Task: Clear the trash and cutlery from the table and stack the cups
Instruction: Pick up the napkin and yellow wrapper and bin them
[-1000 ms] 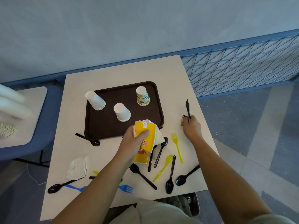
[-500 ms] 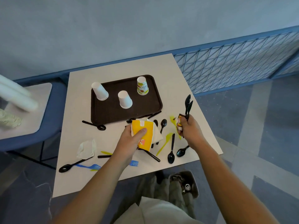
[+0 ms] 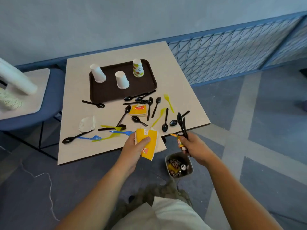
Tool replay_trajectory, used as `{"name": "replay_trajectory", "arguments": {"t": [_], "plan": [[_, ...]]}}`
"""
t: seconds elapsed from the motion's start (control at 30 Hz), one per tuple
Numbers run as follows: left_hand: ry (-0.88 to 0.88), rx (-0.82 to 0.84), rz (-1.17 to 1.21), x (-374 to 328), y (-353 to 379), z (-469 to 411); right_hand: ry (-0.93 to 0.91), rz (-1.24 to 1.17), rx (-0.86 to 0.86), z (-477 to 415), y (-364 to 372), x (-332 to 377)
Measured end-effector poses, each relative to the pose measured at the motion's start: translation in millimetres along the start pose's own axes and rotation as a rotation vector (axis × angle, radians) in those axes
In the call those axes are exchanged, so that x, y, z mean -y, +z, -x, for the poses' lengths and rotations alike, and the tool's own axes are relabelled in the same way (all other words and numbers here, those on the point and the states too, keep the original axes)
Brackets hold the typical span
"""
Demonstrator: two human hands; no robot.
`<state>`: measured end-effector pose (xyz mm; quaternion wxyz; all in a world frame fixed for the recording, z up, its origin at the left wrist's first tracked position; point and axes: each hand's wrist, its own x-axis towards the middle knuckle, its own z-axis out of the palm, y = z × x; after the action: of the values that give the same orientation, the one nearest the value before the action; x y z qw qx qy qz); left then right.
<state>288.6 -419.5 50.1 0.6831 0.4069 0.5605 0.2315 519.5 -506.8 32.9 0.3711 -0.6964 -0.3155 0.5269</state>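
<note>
My left hand (image 3: 135, 149) grips a yellow paper bag with a napkin (image 3: 148, 143) at the table's near edge. My right hand (image 3: 193, 147) holds black plastic cutlery (image 3: 181, 124) and an orange candy wrapper (image 3: 178, 141) just past the table edge, above a small grey trash bin (image 3: 179, 166) on the floor. On the brown tray (image 3: 106, 95) stand two upturned white cups (image 3: 98, 73) (image 3: 122, 80) and a printed cup (image 3: 138, 68). Several black spoons (image 3: 157, 103), yellow forks (image 3: 168, 100) and blue forks (image 3: 90, 138) lie scattered on the table (image 3: 79, 150), with another yellow bag (image 3: 137, 110) and a crumpled white napkin (image 3: 87, 124).
A blue chair (image 3: 33, 103) with a side surface stands at the left, holding stacked cups (image 3: 15, 78). A blue mesh fence (image 3: 232, 53) runs behind at the right. A white cable (image 3: 48, 185) lies on the floor. My legs are below the bin.
I have stepped back from the table. Both hands have pulled toward me with the bag and cutlery, now at the table's near edge above the bin, which has come fully into view.
</note>
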Motion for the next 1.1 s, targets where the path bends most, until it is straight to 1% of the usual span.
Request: {"name": "replay_trajectory", "arguments": {"t": [0.17,0.23,0.37,0.5,0.67,0.8,0.97,1.1], "plan": [[-0.067,0.006,-0.125,40,40,13,0.150,0.126,0.025,23,-40,-61],[-0.108,0.002,-0.161,55,61,16,0.209,0.081,0.057,28,-57,-87],[-0.151,-0.067,-0.218,87,109,18,0.349,0.034,0.105,24,-86,-139],[-0.203,-0.111,-0.263,119,152,13,0.447,0.016,0.087,11,-101,-179],[-0.240,-0.152,-0.360,151,176,-11,0.549,0.042,0.064,-20,-101,-227],[-0.183,-0.195,-0.533,181,184,-46,0.581,0.152,0.100,-53,-92,-260],[-0.145,-0.117,-0.678,227,187,-102,0.587,0.251,0.133,-102,-76,-306],[-0.118,-0.086,-0.742,272,187,-149,0.609,0.302,0.163,-151,-61,-354]]}}
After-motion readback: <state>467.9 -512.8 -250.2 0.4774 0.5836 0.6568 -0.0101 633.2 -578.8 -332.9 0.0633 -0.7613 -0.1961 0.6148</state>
